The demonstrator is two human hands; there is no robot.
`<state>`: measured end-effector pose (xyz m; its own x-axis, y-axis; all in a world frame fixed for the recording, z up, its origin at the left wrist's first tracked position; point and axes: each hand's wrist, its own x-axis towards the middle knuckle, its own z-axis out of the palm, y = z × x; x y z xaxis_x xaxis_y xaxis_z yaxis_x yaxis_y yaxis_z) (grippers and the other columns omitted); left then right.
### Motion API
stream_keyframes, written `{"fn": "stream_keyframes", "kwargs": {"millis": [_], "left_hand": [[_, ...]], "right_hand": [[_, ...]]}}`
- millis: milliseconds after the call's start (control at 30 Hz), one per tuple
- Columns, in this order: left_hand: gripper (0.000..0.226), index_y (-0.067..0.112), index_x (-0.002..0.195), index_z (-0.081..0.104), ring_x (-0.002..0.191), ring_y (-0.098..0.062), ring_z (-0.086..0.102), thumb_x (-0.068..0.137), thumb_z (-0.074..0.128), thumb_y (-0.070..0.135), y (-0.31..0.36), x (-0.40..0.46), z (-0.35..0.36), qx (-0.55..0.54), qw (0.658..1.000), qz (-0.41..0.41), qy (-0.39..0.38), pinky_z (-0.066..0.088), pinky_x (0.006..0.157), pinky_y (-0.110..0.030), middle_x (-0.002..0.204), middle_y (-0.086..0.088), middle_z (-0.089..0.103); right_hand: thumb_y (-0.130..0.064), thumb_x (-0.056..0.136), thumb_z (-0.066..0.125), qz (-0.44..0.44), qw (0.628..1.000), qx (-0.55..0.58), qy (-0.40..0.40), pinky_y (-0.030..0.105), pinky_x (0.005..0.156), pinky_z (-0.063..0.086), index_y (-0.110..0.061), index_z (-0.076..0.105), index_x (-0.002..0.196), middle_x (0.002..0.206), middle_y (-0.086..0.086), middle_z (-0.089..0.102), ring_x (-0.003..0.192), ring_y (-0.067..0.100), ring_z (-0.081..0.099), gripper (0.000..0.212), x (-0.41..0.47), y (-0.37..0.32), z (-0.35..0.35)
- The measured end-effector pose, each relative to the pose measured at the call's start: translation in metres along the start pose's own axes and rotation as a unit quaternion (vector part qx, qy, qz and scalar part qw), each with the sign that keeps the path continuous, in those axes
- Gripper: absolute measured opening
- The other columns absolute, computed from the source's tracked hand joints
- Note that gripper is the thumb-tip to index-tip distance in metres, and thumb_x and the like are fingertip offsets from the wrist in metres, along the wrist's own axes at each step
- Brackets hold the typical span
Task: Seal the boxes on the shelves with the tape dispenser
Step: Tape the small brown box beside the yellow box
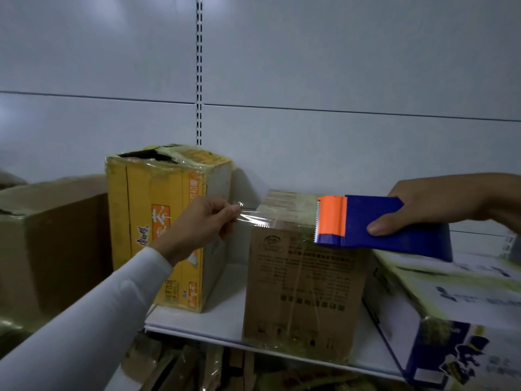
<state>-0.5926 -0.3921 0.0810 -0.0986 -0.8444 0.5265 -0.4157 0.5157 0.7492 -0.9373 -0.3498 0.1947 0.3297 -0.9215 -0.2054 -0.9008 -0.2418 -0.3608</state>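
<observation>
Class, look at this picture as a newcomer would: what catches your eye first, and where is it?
First the blue and orange tape dispenser, gripped by the right hand over the brown box at centre. Next the clear tape, pinched by the left hand and stretched left of that box. Behind stands a torn yellow box.

A shop stockroom: slotted white shelving (197, 325) stacked with taped cardboard cartons (304, 283).

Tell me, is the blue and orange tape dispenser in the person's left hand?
No, the right hand grips the blue and orange tape dispenser, while the left hand pinches the clear tape end.
</observation>
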Motion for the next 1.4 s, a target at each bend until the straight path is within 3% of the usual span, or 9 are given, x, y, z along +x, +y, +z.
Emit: {"fn": "stream_keyframes", "kwargs": {"millis": [300,433,600,700,833,1033,1200,1300,1400], "left_hand": [[0.03,0.014,0.073,0.068,0.052,-0.013,0.059,0.093,0.058,0.034,-0.018,0.01,0.02,-0.012,0.998,-0.042,-0.034,0.044,0.047,-0.017,0.064,-0.001,0.067],[0.026,0.018,0.078,0.07,0.05,-0.012,0.057,0.09,0.061,0.039,-0.025,0.015,0.03,-0.006,0.998,-0.06,0.025,0.041,0.041,-0.018,0.063,0.002,0.066],[0.073,0.014,0.132,0.044,0.097,-0.027,0.062,0.076,0.073,0.05,-0.026,0.018,0.034,0.097,0.984,-0.112,0.1,0.055,0.077,-0.039,0.114,-0.008,0.06],[0.035,0.018,0.114,0.058,0.07,-0.014,0.062,0.087,0.063,0.04,-0.016,0.013,0.042,0.061,0.986,0.015,0.155,0.049,0.054,-0.024,0.081,0.002,0.063],[0.021,0.024,0.1,0.067,0.072,-0.005,0.058,0.086,0.061,0.039,-0.004,0.015,0.056,0.17,0.969,0.165,0.062,0.048,0.064,-0.015,0.082,0.011,0.058],[0.023,0.014,0.109,0.07,0.082,-0.014,0.059,0.087,0.067,0.019,-0.021,0.021,0.058,0.18,0.968,0.158,0.07,0.056,0.076,-0.039,0.09,0.002,0.057],[0.052,0.024,0.132,0.055,0.111,-0.015,0.052,0.088,0.055,0.052,0.003,0.039,0.051,0.362,0.894,0.265,0.011,0.043,0.092,-0.028,0.128,0.001,0.055],[0.054,0.02,0.14,0.048,0.131,-0.02,0.045,0.092,0.054,0.045,0.013,0.054,0.068,0.385,0.872,0.284,-0.109,0.031,0.107,-0.027,0.143,-0.003,0.048],[0.051,0.02,0.138,0.05,0.13,-0.019,0.047,0.094,0.053,0.044,0.004,0.055,0.076,0.378,0.877,0.27,-0.12,0.034,0.107,-0.026,0.141,-0.001,0.051]], "right_hand": [[-0.061,0.066,0.072,0.045,0.999,-0.007,-0.008,0.031,0.068,0.046,0.001,0.072,0.093,0.089,0.018,0.075,0.071,0.024,0.067,0.067,0.004,0.001,-0.002],[-0.064,0.061,0.072,0.042,0.999,-0.01,0.013,0.031,0.066,0.044,0.005,0.069,0.093,0.085,0.02,0.074,0.066,0.023,0.064,0.076,0.008,0.001,0.003],[-0.07,0.053,0.07,0.045,0.998,-0.04,0.032,0.032,0.066,0.04,0.011,0.065,0.091,0.088,0.026,0.071,0.063,0.023,0.059,0.09,0.009,0.004,0.006],[-0.069,0.055,0.071,0.042,0.998,-0.029,0.031,0.033,0.067,0.041,0.011,0.066,0.093,0.089,0.025,0.072,0.066,0.024,0.061,0.089,0.009,0.007,0.006],[-0.069,0.054,0.071,0.043,0.998,-0.026,0.039,0.032,0.068,0.043,0.007,0.068,0.093,0.087,0.02,0.074,0.064,0.021,0.062,0.086,0.012,0.011,0.004],[-0.072,0.052,0.07,0.031,0.998,-0.013,0.048,0.028,0.062,0.04,-0.004,0.07,0.082,0.077,0.013,0.073,0.058,0.016,0.06,0.074,0.017,0.016,0.01],[-0.07,0.05,0.071,0.031,0.999,-0.007,0.043,0.015,0.048,0.043,-0.016,0.07,0.067,0.067,0.0,0.074,0.051,0.008,0.063,0.056,0.021,0.016,0.006],[-0.067,0.054,0.071,0.025,0.999,0.0,0.031,0.013,0.045,0.042,-0.018,0.068,0.064,0.062,-0.003,0.072,0.048,0.006,0.062,0.05,0.023,0.02,0.005],[-0.066,0.058,0.071,0.024,0.999,0.01,0.025,0.016,0.051,0.044,-0.013,0.07,0.071,0.069,0.003,0.074,0.053,0.01,0.064,0.054,0.022,0.025,0.004]]}}
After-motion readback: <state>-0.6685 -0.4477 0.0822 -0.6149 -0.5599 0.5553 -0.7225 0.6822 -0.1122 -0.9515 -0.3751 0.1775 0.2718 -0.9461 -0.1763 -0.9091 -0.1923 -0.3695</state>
